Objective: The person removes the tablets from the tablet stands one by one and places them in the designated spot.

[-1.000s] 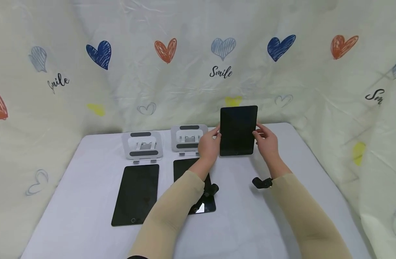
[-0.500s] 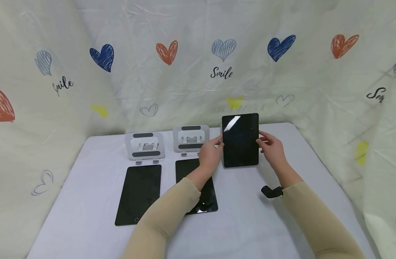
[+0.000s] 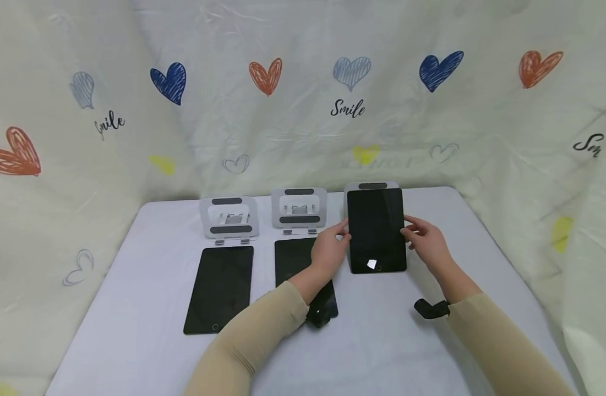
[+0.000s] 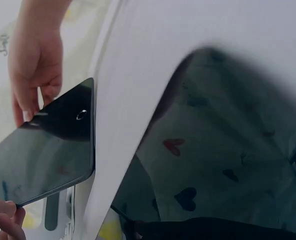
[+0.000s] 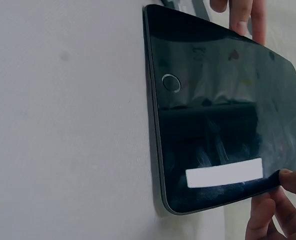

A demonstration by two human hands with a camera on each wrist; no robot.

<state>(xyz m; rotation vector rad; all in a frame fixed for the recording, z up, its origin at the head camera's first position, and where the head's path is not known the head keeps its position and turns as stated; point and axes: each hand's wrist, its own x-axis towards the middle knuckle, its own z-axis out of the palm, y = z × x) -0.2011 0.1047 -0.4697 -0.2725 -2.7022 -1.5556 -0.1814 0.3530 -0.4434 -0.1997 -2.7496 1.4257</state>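
Note:
A black tablet stands upright, leaning back a little, in front of a grey stand at the table's right rear. My left hand pinches its left edge. On the opposite edge, my right hand grips it between thumb and fingers. Seen from the right wrist, the tablet has its round button end close to the white tabletop; whether it touches cannot be told. Most of the stand behind it is hidden, with only the top showing in the head view.
Two more grey stands, left and middle, sit along the back of the table. Before them lie two black tablets, one at left and one in the middle, partly under my left arm. A patterned curtain hangs behind.
Both hands have lowered the held tablet toward the table, and the top of the stand behind it has come into view. The head view has shifted slightly.

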